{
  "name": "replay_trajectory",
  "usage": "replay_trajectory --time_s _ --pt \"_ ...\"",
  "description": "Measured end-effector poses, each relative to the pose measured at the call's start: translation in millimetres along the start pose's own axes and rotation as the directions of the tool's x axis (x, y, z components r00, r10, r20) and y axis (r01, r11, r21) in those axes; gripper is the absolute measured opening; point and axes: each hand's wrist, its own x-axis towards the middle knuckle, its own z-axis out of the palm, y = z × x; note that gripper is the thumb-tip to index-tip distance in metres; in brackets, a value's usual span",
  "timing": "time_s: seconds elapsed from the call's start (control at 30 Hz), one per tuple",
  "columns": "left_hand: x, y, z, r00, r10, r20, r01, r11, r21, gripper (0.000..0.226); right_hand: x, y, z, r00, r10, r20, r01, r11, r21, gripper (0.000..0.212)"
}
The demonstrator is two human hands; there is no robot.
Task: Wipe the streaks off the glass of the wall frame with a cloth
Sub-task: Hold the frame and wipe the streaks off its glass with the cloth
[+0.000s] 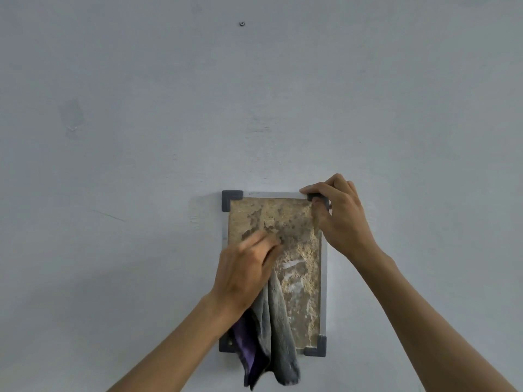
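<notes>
A small upright wall frame (232,200) with dark corner caps and a pale rim hangs on the wall. Its glass (285,219) covers a mottled tan picture, with white streaks (291,264) right of centre. My left hand (246,270) presses a grey and purple cloth (276,343) against the middle left of the glass; its fingers look blurred. The cloth hangs down past the frame's bottom edge and hides the lower left corner. My right hand (339,219) grips the frame's upper right corner, fingers over the top edge, thumb on the glass side.
The pale grey wall (141,165) fills the view. A small screw or hook (242,23) sits high above the frame. A faint tape patch (72,114) marks the wall at upper left.
</notes>
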Motion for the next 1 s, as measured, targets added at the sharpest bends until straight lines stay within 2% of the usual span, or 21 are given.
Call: replay_trajectory --time_s 0.1,0.17,0.23,0.3,0.43,0.5,0.57,0.63,0.73,0.87,0.93,0.97,1.0 --pt "-14 -1 -1 0.995 0.042 0.090 -0.049 0.995 0.082 0.009 0 0 0 1.000 0.002 -0.006 -0.002 1.000 -0.006 0.032" --pt "-7 -2 -6 0.999 -0.047 0.022 0.045 0.996 0.071 0.012 -1 0 -2 1.000 0.003 0.010 -0.003 1.000 -0.020 0.033" --pt "-1 2 -7 0.978 -0.192 -0.077 0.191 0.981 -0.021 0.011 -3 -1 -6 0.999 -0.007 0.041 0.009 0.999 -0.049 0.033" --pt "-3 14 -3 0.950 -0.298 -0.095 0.289 0.952 -0.098 0.011 -6 -3 -12 0.997 -0.016 0.081 0.021 0.998 -0.067 0.033" --pt "-17 34 -1 0.915 -0.385 0.117 0.397 0.912 -0.103 0.008 -31 -18 -22 0.995 -0.009 0.095 0.016 0.997 -0.075 0.033" --pt "-19 36 -10 0.843 -0.516 0.150 0.537 0.808 -0.242 0.005 -59 -28 -20 0.995 0.062 0.077 -0.061 0.998 -0.013 0.028" --pt "-18 38 -18 0.723 -0.656 0.218 0.679 0.613 -0.404 0.009 -90 -40 -15 0.970 0.183 0.159 -0.201 0.973 0.111 0.019" --pt "-19 44 -23 0.607 -0.711 0.354 0.770 0.416 -0.485 0.011 -112 -50 -9 0.917 0.283 0.280 -0.350 0.909 0.227 0.017" --pt "-22 56 -28 0.538 -0.692 0.481 0.811 0.272 -0.517 0.012 -126 -55 -2 0.888 0.348 0.300 -0.434 0.851 0.296 0.016" --pt "-16 64 -46 0.461 -0.565 0.684 0.867 0.122 -0.483 0.048 -126 -46 -1 0.867 0.419 0.271 -0.487 0.828 0.278 0.010" --pt "-6 58 -56 0.438 -0.438 0.785 0.895 0.137 -0.424 0.062 -124 -41 -2 0.847 0.457 0.273 -0.523 0.808 0.272 0.006" --pt "-2 53 -60 0.454 -0.396 0.798 0.891 0.197 -0.409 0.063 -122 -39 -2 0.840 0.469 0.272 -0.535 0.802 0.268 0.005" --pt "5 48 -64 0.498 -0.388 0.775 0.865 0.276 -0.418 0.057 -120 -37 -3 0.838 0.479 0.261 -0.539 0.801 0.259 0.005"
